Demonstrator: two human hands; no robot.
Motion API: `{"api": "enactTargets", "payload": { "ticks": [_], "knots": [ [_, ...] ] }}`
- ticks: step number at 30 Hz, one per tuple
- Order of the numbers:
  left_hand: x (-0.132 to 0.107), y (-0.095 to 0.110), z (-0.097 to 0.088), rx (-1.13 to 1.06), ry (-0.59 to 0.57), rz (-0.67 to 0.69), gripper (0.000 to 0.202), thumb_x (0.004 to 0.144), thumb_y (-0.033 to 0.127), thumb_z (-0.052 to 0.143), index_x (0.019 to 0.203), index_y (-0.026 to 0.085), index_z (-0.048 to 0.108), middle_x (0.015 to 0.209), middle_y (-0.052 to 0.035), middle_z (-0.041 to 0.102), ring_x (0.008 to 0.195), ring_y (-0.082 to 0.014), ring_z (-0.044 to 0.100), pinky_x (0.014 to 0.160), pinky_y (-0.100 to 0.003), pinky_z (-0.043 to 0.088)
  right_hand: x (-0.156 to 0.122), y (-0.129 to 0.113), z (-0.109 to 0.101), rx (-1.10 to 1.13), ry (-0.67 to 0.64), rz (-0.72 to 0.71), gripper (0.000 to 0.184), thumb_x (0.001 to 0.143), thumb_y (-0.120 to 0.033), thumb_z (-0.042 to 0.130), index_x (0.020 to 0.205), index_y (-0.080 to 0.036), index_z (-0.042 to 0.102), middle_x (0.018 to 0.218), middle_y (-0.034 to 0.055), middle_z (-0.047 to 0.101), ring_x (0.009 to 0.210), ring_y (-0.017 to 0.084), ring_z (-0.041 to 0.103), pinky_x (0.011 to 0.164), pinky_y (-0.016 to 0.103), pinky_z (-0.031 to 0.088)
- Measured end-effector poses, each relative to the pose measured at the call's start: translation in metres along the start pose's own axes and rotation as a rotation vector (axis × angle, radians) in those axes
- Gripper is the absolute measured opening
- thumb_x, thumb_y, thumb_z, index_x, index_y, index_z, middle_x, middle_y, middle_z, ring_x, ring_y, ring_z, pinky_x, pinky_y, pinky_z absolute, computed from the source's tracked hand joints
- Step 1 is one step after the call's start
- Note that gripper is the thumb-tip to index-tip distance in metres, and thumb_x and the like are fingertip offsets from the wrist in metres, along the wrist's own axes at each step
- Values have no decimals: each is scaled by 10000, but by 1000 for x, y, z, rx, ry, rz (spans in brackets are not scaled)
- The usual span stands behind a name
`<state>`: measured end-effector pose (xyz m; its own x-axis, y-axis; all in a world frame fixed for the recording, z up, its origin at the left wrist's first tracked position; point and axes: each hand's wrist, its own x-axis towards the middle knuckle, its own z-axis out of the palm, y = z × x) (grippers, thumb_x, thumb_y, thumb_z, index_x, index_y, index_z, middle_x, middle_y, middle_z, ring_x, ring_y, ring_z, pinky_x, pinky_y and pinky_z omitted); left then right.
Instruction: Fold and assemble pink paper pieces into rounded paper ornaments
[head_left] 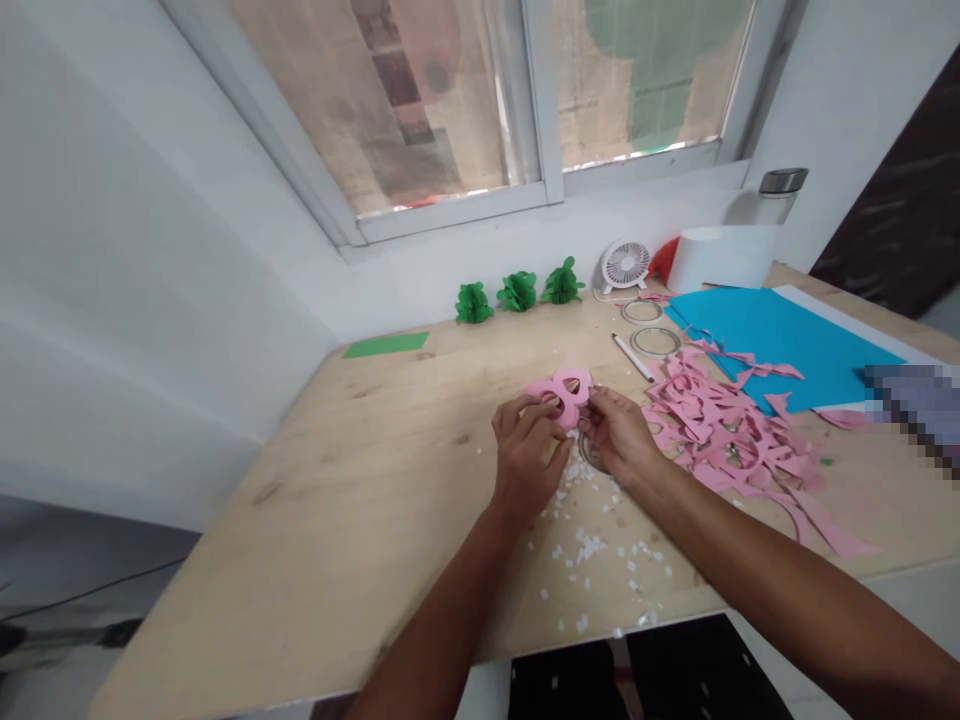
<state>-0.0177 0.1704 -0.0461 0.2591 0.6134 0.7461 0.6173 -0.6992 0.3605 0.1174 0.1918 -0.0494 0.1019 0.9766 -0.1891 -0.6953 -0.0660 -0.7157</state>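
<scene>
A pink paper cutout (574, 385) with ring-like loops is held between my hands over the middle of the wooden table. My left hand (527, 450) grips its left side, fingers curled over the top. My right hand (616, 430) pinches its right edge between thumb and fingers. Partly hidden beneath my right hand is a tape roll (592, 455) lying flat. Small white paper bits (589, 548) are scattered on the tabletop between my forearms. Close to my right hand lies a heap of pink paper scraps (720, 420).
Three green paper ornaments (518, 290) stand along the wall, with a green paper strip (387, 345) to their left. Tape rings (655, 342), a white pen (632, 357), a small fan (625, 266) and blue sheets (795, 335) are at the right. A lidded bottle (780, 195) stands behind.
</scene>
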Motion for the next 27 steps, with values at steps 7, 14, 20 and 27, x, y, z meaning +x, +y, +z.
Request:
{"api": "enactTargets", "payload": {
  "ticks": [7, 14, 20, 27],
  "knots": [
    [0, -3, 0, -36, 1, -19, 43, 777, 171, 592, 761, 206, 612, 939, -39, 676, 1070, -222, 516, 956, -424, 365, 0, -1, 0, -25, -4, -26, 199, 584, -298, 776, 627, -168, 632, 561, -26, 615, 488, 64, 529, 450, 158, 436],
    [-2, -3, 2, 3, 43, -126, 169, 755, 225, 631, 915, 184, 595, 902, -51, 672, 959, -212, 560, 897, -390, 390, -4, 3, 3, -120, -10, -46, 218, 584, -322, 757, 703, -165, 663, 587, -15, 637, 496, 75, 539, 465, 171, 422],
    [-2, -4, 3, 38, -3, -204, 313, 750, 222, 631, 1057, 194, 577, 813, -29, 657, 860, -202, 570, 869, -371, 384, -7, 7, 2, -323, -22, -141, 229, 635, -367, 709, 745, -170, 670, 609, -19, 626, 504, 87, 523, 486, 198, 409],
    [-2, -2, 2, -38, -27, -296, 373, 723, 178, 628, 1091, 215, 575, 872, -23, 663, 838, -187, 591, 868, -374, 405, -8, 6, 0, -508, -61, -227, 226, 682, -389, 655, 755, -175, 656, 620, -18, 623, 512, 103, 518, 513, 222, 405]
  ]
}}
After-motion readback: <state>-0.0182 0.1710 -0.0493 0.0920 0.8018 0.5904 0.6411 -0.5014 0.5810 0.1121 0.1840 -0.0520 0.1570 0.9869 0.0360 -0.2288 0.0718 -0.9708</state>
